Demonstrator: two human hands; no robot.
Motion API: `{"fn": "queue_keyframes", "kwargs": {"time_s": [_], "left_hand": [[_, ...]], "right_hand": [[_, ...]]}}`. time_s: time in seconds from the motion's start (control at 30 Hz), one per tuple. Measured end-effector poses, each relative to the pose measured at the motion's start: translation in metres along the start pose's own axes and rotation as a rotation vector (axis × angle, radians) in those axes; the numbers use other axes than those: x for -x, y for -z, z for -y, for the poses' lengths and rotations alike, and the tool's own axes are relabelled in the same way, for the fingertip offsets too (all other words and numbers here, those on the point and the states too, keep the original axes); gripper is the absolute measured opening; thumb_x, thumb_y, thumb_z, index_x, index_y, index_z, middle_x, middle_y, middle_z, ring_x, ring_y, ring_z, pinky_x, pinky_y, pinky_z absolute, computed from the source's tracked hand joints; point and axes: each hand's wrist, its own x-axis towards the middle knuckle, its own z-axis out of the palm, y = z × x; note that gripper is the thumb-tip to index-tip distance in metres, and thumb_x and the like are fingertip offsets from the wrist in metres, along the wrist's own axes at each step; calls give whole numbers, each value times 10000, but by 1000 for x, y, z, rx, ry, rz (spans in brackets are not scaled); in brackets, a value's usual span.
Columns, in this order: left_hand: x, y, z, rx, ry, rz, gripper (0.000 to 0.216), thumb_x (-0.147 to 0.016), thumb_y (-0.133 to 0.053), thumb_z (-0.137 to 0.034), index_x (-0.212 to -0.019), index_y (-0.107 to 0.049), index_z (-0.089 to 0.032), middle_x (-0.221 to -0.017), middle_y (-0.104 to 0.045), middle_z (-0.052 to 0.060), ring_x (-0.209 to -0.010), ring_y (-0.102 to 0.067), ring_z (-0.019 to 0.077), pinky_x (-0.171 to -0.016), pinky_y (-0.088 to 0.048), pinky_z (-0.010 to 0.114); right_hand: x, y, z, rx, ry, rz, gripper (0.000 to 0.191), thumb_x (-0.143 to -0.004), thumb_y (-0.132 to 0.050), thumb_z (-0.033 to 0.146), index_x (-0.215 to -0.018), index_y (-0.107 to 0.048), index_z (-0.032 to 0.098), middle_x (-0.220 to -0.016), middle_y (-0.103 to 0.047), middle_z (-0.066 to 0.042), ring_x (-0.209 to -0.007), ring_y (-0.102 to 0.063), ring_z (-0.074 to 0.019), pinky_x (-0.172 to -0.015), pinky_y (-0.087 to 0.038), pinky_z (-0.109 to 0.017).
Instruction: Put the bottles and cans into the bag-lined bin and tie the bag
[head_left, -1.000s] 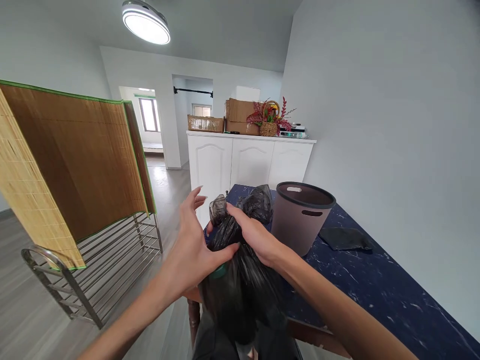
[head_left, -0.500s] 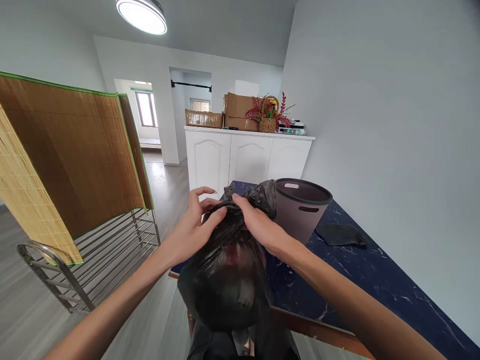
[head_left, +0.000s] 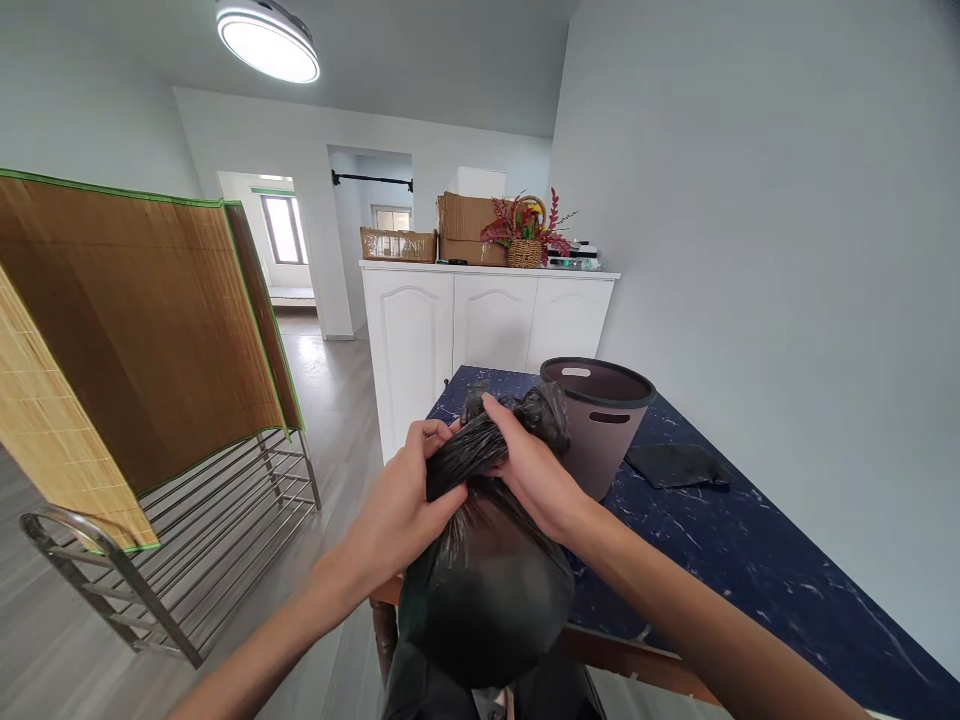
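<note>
A full black rubbish bag (head_left: 484, 580) hangs in front of me over the near corner of the dark blue marbled table (head_left: 720, 560). My left hand (head_left: 405, 505) is closed around the gathered neck of the bag from the left. My right hand (head_left: 536, 470) grips the same twisted neck from the right, fingers wrapped over it. The bag's loose top bunches up just beyond my right hand. A grey round bin (head_left: 600, 420) with a dark rim stands on the table right behind the bag, with no liner visible in it.
A folded black bag (head_left: 675, 465) lies flat on the table beside the bin. A bamboo screen (head_left: 142, 330) leans on a metal rack (head_left: 187, 560) to the left. White cabinets (head_left: 487, 325) carrying boxes and a flower basket stand beyond the table.
Both hands have closed tighter on the bag's neck, twisting it into a narrow rope. The left hand went from spread open to gripping. The bag's body now hangs lower and rounder.
</note>
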Motion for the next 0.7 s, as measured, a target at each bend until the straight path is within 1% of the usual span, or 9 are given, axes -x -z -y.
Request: {"fn": "queue_keyframes", "kwargs": {"time_s": [0.1,0.2,0.27,0.37,0.47,0.57,0.6,0.63,0.7], "left_hand": [[0,1,3,-27,-6,17,312,-922,-558,-210,-1218,-468,-246,-1266,-710,102,-1216,-668,296,-1013,-504,446],[-2,2,3,-77,-21,115,239,-939,-500,-206,-1162,-580,-240,-1119,-741,58,-1126,-686,292,-960,-509,402],[-5,4,2,-95,-27,174,182,-938,-466,-206,-1014,-629,-235,-1018,-738,39,-1018,-688,274,-890,-509,368],[-12,7,1,-21,-8,242,193,-939,-455,-232,-891,-642,-225,-926,-719,23,-895,-663,237,-812,-502,330],[-18,12,3,69,35,278,203,-943,-465,-257,-895,-659,-223,-909,-709,16,-883,-648,227,-793,-498,313],[-21,15,6,99,74,288,191,-929,-471,-246,-859,-647,-224,-876,-683,1,-862,-628,216,-775,-478,300],[-22,16,6,97,82,290,188,-928,-476,-246,-854,-647,-224,-876,-680,-1,-859,-624,214,-772,-471,298],[-23,16,6,92,85,286,187,-929,-481,-252,-860,-652,-224,-883,-681,-2,-863,-623,215,-773,-467,297],[-23,16,5,67,82,263,192,-942,-488,-276,-895,-668,-226,-901,-691,0,-868,-623,218,-769,-460,299]], "right_hand": [[3,2,5,-148,-5,4,578,-990,-493,718,-1037,-776,215,-968,-776,-66,-946,-705,-244,-862,-542,-345],[3,8,6,-175,-6,99,623,-993,-457,749,-912,-769,216,-915,-757,-63,-783,-634,-202,-752,-516,-316],[4,13,8,-154,-26,211,671,-1004,-426,761,-792,-754,214,-859,-745,-66,-706,-575,-184,-708,-497,-310],[8,25,16,14,-50,349,688,-1022,-420,755,-699,-725,230,-811,-735,-59,-755,-619,-202,-789,-518,-328],[13,39,26,317,7,422,511,-1035,-518,648,-793,-753,264,-874,-759,-27,-890,-685,-231,-910,-524,-366],[17,50,30,555,228,559,192,-1010,-611,384,-1008,-772,279,-1056,-788,-26,-988,-708,-241,-917,-532,-383],[17,53,28,603,311,560,165,-989,-623,317,-1071,-761,280,-1104,-788,-32,-1006,-715,-242,-909,-535,-381],[17,54,24,636,378,523,191,-973,-632,274,-1130,-740,281,-1122,-788,-37,-1010,-723,-240,-901,-539,-378],[15,55,13,669,447,358,239,-951,-660,242,-1186,-685,280,-1061,-792,-37,-962,-744,-237,-861,-551,-368]]}}
